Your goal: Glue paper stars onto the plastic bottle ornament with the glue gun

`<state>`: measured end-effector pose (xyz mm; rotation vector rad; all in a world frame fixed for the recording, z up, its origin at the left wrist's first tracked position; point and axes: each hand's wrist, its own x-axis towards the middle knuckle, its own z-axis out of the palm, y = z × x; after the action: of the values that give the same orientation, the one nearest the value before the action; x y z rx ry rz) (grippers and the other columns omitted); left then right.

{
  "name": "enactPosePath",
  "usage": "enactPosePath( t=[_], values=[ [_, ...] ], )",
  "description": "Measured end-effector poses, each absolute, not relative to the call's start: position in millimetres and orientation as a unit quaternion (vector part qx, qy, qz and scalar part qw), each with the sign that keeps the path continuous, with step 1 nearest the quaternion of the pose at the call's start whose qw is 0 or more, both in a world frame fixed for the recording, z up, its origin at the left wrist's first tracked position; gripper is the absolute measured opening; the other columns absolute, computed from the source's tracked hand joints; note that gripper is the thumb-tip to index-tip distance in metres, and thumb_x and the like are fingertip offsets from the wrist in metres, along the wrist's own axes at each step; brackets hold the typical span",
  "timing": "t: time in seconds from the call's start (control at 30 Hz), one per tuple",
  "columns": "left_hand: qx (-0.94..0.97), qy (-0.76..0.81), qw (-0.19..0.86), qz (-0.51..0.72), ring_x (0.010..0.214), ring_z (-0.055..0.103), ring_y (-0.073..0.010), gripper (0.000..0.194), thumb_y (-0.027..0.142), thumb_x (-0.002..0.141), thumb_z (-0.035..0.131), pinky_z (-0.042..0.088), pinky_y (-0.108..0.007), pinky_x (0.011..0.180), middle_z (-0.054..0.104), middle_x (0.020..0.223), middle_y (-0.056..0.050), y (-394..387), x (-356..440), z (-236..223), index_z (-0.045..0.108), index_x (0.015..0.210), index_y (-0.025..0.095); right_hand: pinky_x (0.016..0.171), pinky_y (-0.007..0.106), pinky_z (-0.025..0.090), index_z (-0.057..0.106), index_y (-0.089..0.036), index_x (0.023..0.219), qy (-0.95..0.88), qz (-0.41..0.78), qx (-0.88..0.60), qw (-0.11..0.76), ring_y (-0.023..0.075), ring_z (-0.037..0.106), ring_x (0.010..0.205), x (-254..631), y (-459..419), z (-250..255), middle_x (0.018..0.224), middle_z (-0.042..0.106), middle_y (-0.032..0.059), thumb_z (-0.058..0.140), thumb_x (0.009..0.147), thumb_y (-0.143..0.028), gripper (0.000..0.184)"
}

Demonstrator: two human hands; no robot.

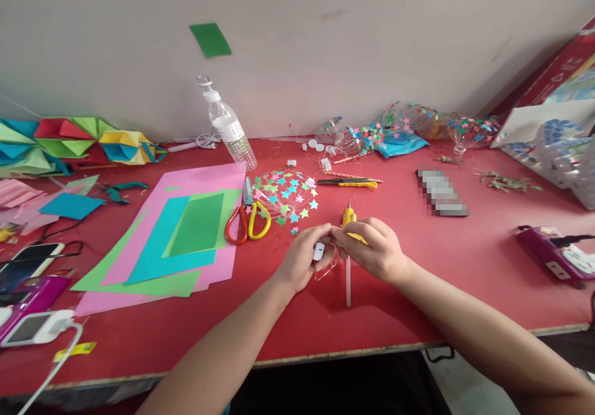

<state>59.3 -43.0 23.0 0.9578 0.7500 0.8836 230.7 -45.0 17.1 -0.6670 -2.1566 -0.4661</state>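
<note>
My left hand (305,255) is curled around a small white box (318,251), with a thin looped wire (326,272) hanging below it. Fingertips of my right hand (374,249) meet those of my left, pinched together; what lies between them is hidden. Under and behind the right hand is a yellow glue gun (348,214), partly covered, and a translucent glue stick (348,285) points toward the table's front edge. Beyond the hands sits a clear plastic dome (284,195) dotted with coloured stars. Scissors (248,217) with red and yellow handles lie against its left side.
Coloured paper sheets (198,226) overlap on the left of the red table (297,334). A plastic bottle (230,127) stands behind them. A yellow cutter (357,184) lies beyond the glue gun. To the right are a pixelated dark object (441,192) and a purple power strip (558,254).
</note>
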Motion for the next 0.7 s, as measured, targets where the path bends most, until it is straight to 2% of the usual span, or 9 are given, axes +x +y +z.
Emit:
enactPosePath(
  t=[0.13,0.23,0.4,0.5,0.6,0.7],
  values=[
    [0.398,0.338,0.751,0.405,0.031,0.028,-0.0021,0.032,0.039,0.084,0.058,0.015,-0.021,0.037,0.038,0.040,0.008,-41.2,58.2,18.9,0.060,0.065,0.013,0.063,0.028,0.044,0.064,-0.022,0.102,-0.859,-0.196,-0.285,0.377,0.0134,0.050,0.070,229.9,-44.8,19.0,0.083,0.060,0.0035,0.055,0.091,-0.015,0.016],
    [0.346,0.341,0.772,0.411,0.031,0.027,-0.0009,0.028,0.034,0.078,0.066,0.016,-0.019,0.037,0.038,0.041,0.008,-39.1,57.2,18.6,0.057,0.061,0.013,0.061,0.029,0.041,0.066,-0.022,0.095,-0.879,-0.188,-0.287,0.332,0.0140,0.046,0.067,229.0,-44.5,24.1,0.077,0.058,0.0029,0.050,0.094,-0.016,0.017],
    [0.334,0.336,0.779,0.410,0.033,0.027,-0.0010,0.031,0.029,0.075,0.067,0.018,-0.018,0.037,0.037,0.041,0.008,-37.5,55.0,20.1,0.050,0.054,0.014,0.060,0.031,0.037,0.064,-0.018,0.098,-0.900,-0.155,-0.271,0.305,0.0158,0.042,0.067,225.4,-45.4,30.7,0.075,0.055,0.0032,0.045,0.093,-0.015,0.020],
    [0.334,0.334,0.783,0.405,0.034,0.029,-0.0009,0.024,0.024,0.073,0.067,0.019,-0.017,0.037,0.037,0.043,0.009,-37.4,55.1,19.2,0.052,0.058,0.014,0.061,0.031,0.038,0.065,-0.017,0.095,-0.905,-0.154,-0.266,0.294,0.0160,0.042,0.067,223.7,-47.4,30.7,0.077,0.056,0.0042,0.046,0.092,-0.017,0.020],
    [0.315,0.339,0.790,0.403,0.035,0.030,-0.0005,0.017,0.023,0.072,0.070,0.020,-0.015,0.037,0.039,0.046,0.009,-36.8,56.0,17.9,0.056,0.065,0.014,0.062,0.030,0.040,0.066,-0.020,0.097,-0.902,-0.120,-0.259,0.324,0.0155,0.045,0.068,224.0,-49.6,28.6,0.078,0.056,0.0040,0.045,0.092,-0.015,0.022],
    [0.320,0.336,0.781,0.419,0.034,0.030,0.0010,0.018,0.027,0.075,0.071,0.018,-0.014,0.036,0.052,0.055,0.006,-36.4,55.8,18.1,0.058,0.072,0.014,0.066,0.028,0.046,0.063,-0.021,0.107,-0.862,0.006,-0.271,0.429,0.0144,0.052,0.075,226.4,-49.4,26.9,0.084,0.057,0.0044,0.047,0.091,-0.013,0.024]
  ],
)
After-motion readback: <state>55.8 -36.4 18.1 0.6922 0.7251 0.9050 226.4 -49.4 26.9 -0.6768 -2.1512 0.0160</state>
